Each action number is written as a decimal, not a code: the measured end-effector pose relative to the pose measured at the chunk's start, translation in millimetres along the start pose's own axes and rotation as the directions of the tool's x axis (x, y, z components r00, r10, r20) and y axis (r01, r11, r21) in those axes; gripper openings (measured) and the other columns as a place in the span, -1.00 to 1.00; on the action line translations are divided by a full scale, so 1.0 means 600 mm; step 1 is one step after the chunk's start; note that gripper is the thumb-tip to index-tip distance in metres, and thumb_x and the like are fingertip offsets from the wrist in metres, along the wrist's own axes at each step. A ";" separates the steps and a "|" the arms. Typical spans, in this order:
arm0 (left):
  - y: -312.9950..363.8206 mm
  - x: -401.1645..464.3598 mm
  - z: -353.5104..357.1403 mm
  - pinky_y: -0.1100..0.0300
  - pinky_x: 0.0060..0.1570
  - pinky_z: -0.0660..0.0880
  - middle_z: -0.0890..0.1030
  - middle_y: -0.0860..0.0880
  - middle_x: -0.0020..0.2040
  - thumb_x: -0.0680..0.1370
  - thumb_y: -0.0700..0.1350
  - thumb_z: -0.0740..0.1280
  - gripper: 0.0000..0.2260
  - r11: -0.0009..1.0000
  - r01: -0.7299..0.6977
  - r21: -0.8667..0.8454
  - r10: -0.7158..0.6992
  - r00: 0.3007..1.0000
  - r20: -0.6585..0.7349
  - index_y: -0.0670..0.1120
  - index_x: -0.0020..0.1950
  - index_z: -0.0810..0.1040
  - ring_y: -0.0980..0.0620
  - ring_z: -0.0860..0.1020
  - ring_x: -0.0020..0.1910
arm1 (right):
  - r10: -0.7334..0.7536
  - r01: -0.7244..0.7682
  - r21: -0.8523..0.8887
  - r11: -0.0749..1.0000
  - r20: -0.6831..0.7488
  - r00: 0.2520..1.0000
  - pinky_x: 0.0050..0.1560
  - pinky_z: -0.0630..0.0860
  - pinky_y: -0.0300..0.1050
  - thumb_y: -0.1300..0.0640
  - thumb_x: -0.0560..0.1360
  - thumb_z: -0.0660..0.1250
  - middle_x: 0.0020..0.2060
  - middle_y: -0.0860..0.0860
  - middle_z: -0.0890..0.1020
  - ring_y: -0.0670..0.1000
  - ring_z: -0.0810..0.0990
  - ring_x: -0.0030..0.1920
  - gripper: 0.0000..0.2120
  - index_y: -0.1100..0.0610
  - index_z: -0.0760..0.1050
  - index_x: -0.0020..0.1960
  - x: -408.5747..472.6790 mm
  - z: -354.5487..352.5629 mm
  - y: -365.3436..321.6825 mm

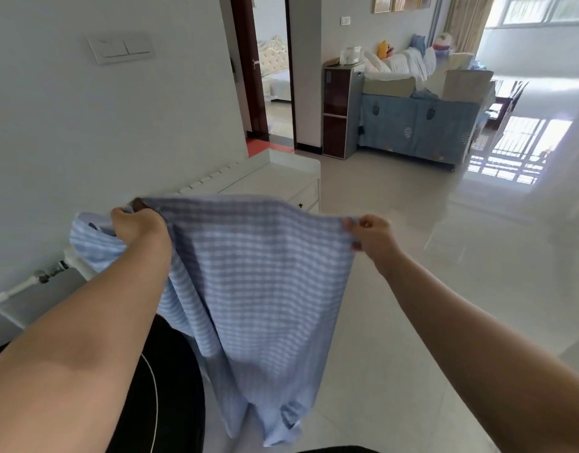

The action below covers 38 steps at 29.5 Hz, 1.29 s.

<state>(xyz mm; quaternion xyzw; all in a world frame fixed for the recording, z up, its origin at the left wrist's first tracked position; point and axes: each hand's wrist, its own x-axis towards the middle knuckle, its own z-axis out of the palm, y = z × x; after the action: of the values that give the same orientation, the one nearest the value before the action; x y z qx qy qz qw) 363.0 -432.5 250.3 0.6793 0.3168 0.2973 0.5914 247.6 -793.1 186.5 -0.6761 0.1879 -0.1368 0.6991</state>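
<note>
A blue and white striped garment (258, 289) hangs in front of me, stretched between both hands at chest height. My left hand (139, 225) grips its top edge on the left, where extra fabric bunches beside the wrist. My right hand (370, 232) pinches the top edge on the right. The cloth drops freely below the hands, and its lower end crumples near the bottom of the view. Both forearms reach forward from the lower corners.
A white wall (102, 125) with a radiator and pipe runs along the left. A low white cabinet (281, 178) stands behind the garment. Pale glossy floor tiles (412, 207) spread to the right. A dark narrow cabinet (339, 112) and a blue-covered sofa (419, 122) stand farther back.
</note>
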 end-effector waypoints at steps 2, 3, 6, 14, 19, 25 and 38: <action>0.011 0.007 -0.005 0.40 -0.19 0.26 0.32 0.14 -0.38 0.57 -0.19 0.15 -0.68 0.995 -0.016 -0.097 0.006 0.995 -0.104 0.05 -0.33 0.15 0.12 0.34 -0.25 | -0.107 0.108 0.013 0.994 -0.103 0.989 -0.30 0.64 -0.07 0.10 0.47 0.42 -0.28 0.14 0.51 0.07 0.58 -0.28 -0.76 0.24 0.46 -0.21 -0.001 -0.008 -0.031; 0.008 0.011 -0.005 0.45 -0.18 0.22 0.27 0.15 -0.37 0.56 -0.20 0.13 -0.69 0.997 -0.031 -0.068 0.024 0.994 -0.105 0.04 -0.33 0.13 0.11 0.32 -0.23 | -0.085 0.091 0.047 0.995 -0.110 0.990 -0.32 0.65 -0.08 0.09 0.48 0.41 -0.29 0.11 0.51 0.06 0.59 -0.27 -0.75 0.22 0.44 -0.24 -0.001 -0.017 -0.040; -0.003 0.005 -0.011 0.28 -0.06 0.25 0.20 0.12 -0.30 0.59 -0.12 0.11 -0.68 0.991 -0.058 0.120 0.050 0.997 0.065 0.05 -0.32 0.09 0.05 0.29 -0.08 | -0.064 0.064 -0.003 0.998 -0.109 0.992 -0.40 0.57 -0.20 0.06 0.50 0.38 -0.30 0.04 0.50 0.00 0.57 -0.30 -0.73 0.15 0.39 -0.27 0.003 -0.035 -0.050; -0.014 -0.005 0.015 0.01 0.17 0.42 0.53 -0.26 0.22 0.57 -0.20 0.14 -0.71 0.903 -0.250 0.350 0.152 0.946 0.285 -0.24 0.24 0.49 -0.23 0.49 0.22 | -0.397 0.250 -0.739 0.625 -0.025 0.917 -0.19 0.34 -0.10 0.00 0.55 0.19 -0.22 -0.02 0.43 0.01 0.39 -0.18 -0.79 0.03 0.35 -0.23 -0.002 -0.051 -0.059; 0.017 -0.089 0.072 0.42 -0.11 0.36 0.62 -0.13 -0.06 0.55 -0.19 0.27 -0.92 0.860 -0.463 0.215 0.298 0.797 0.524 -0.18 -0.02 0.52 -0.16 0.56 0.04 | -0.025 0.207 -0.753 0.625 0.246 0.969 -0.36 0.39 -0.18 0.11 0.55 0.19 -0.36 0.03 0.49 0.04 0.47 -0.31 -0.80 0.16 0.44 -0.22 -0.046 -0.028 -0.052; 0.039 -0.204 0.114 0.47 -0.25 0.33 0.54 0.08 -0.14 0.50 0.00 0.40 -0.82 0.778 -0.625 -0.068 0.538 0.606 0.586 -0.09 -0.02 0.56 0.14 0.50 -0.15 | 0.299 -0.187 -0.348 0.919 0.303 0.905 -0.44 0.51 -0.19 0.19 0.53 0.32 -0.43 0.11 0.50 -0.03 0.51 -0.51 -0.81 0.27 0.49 -0.22 -0.132 -0.017 0.016; 0.007 -0.337 0.064 0.16 -0.26 0.40 0.44 -0.08 -0.31 0.62 0.22 -0.02 -0.49 0.981 -0.119 -0.154 0.194 0.677 0.710 -0.21 -0.13 0.39 0.04 0.43 -0.31 | -0.507 0.512 -0.272 0.815 0.093 0.857 -0.35 0.39 -0.41 0.05 0.49 0.33 -0.46 -0.13 0.50 -0.19 0.47 -0.42 -0.78 -0.01 0.43 -0.32 -0.174 0.104 -0.075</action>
<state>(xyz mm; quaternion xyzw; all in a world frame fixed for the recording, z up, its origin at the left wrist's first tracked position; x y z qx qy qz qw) 267.2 -614.9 243.9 0.7370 -0.0150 0.0707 0.6720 185.1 -692.8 240.5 -0.7970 0.0124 -0.2847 0.5326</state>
